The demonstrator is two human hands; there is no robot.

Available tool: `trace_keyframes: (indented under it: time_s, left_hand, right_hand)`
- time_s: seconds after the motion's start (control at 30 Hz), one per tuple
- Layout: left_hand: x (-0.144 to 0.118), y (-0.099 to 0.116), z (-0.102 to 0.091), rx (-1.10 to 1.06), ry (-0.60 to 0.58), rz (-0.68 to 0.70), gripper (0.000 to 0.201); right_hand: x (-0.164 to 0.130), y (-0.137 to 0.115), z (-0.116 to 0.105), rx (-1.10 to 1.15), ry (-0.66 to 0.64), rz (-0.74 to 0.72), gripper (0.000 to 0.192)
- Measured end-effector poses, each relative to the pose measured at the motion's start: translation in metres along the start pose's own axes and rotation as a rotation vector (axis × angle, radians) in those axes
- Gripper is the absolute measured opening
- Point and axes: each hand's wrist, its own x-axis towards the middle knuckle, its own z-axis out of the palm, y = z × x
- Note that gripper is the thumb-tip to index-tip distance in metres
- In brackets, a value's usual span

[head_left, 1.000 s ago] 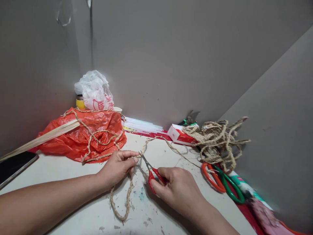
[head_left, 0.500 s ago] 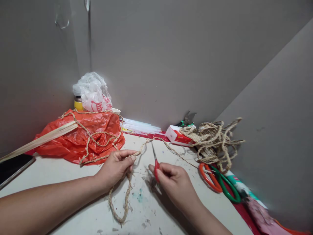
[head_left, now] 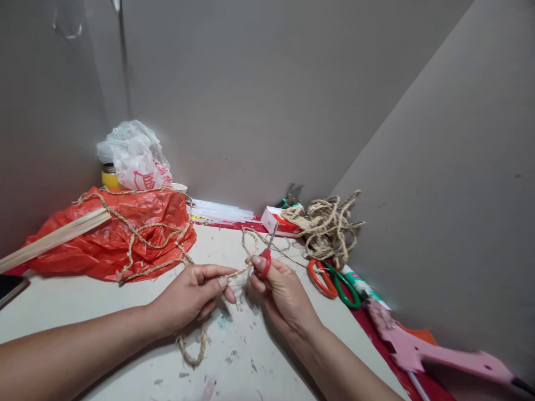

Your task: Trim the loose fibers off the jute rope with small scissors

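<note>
Twine [head_left: 240, 272] is pinched between thumb & fingertips of the left hand [head_left: 190, 295], its loop trailing below the grip onto the table [head_left: 83, 301], while red-handled scissors [head_left: 267, 253] are clamped in the right hand [head_left: 278, 292] just beside it, blades pointed up & away, 2 hands nearly touching.

Two hands are showing, the left hand [head_left: 190, 294] and the right hand [head_left: 281, 291]. Three scissors are lying about: one small red pair [head_left: 266, 255], one orange pair [head_left: 320, 277], one green pair [head_left: 345, 285]. Two plastic bags are sitting: one orange bag [head_left: 112, 236], one white bag [head_left: 134, 156].
</note>
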Motion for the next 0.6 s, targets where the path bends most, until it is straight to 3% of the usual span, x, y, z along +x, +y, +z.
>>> trace_keyframes:
  time_s: [0.2, 0.27, 0.4, 0.6]
  left_hand:
    - [-0.002, 0.003, 0.001, 0.03, -0.003, -0.029, 0.035]
    - [-0.005, 0.002, 0.001, 0.161, -0.006, -0.005, 0.032]
    - [-0.012, 0.004, 0.006, 0.511, 0.063, 0.196, 0.019]
    - [-0.015, 0.013, 0.009, 0.662, 0.224, 0.307, 0.022]
  right_hand:
    - [0.008, -0.009, -0.004, 0.046, 0.154, -0.19, 0.023]
    - [0.007, -0.012, -0.003, 0.055, 0.137, -0.211, 0.023]
    - [0.002, -0.016, 0.001, 0.061, 0.053, -0.214, 0.024]
    - [-0.004, -0.012, 0.003, -0.082, -0.023, -0.208, 0.024]
